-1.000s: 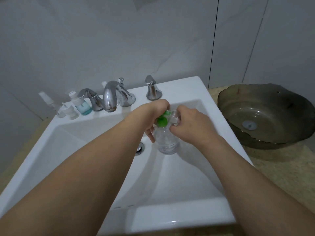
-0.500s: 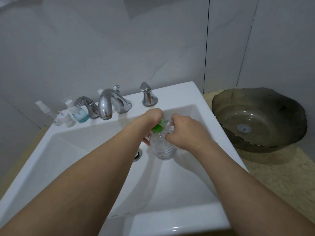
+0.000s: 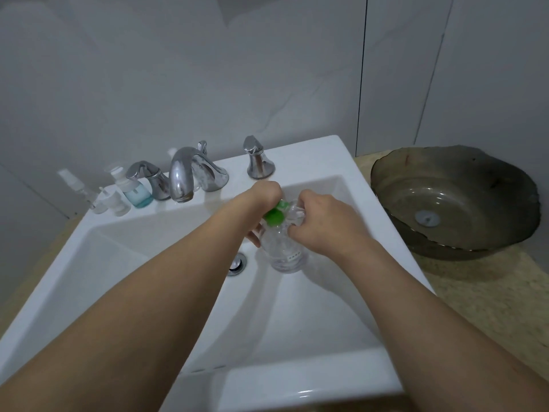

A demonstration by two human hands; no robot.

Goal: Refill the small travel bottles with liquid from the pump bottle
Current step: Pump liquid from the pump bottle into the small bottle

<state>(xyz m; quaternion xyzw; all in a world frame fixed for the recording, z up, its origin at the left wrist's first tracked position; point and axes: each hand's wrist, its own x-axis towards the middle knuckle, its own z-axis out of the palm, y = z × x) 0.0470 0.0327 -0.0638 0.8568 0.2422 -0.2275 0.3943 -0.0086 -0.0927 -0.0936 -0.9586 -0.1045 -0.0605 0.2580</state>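
A clear pump bottle [image 3: 286,251] with a green pump head [image 3: 274,217] hangs upright over the basin of the white sink [image 3: 312,382]. My left hand [image 3: 261,197] curls over the green head from the left, its thumb against the bottle's side. My right hand [image 3: 322,226] pinches a small clear travel bottle [image 3: 297,209] right beside the pump head; its fingers hide most of it. More small travel bottles stand on the sink's back left ledge: a clear spray bottle [image 3: 74,182], a white-capped one [image 3: 114,200] and one with blue liquid [image 3: 138,193].
A chrome faucet [image 3: 184,176] with two handles stands on the back ledge. The drain plug [image 3: 237,263] lies just left of the pump bottle. A dark glass vessel basin [image 3: 454,203] stands on the beige counter to the right. A grey tiled wall rises behind.
Both hands keep their hold at the top of the pump bottle. Only the view has shifted slightly.
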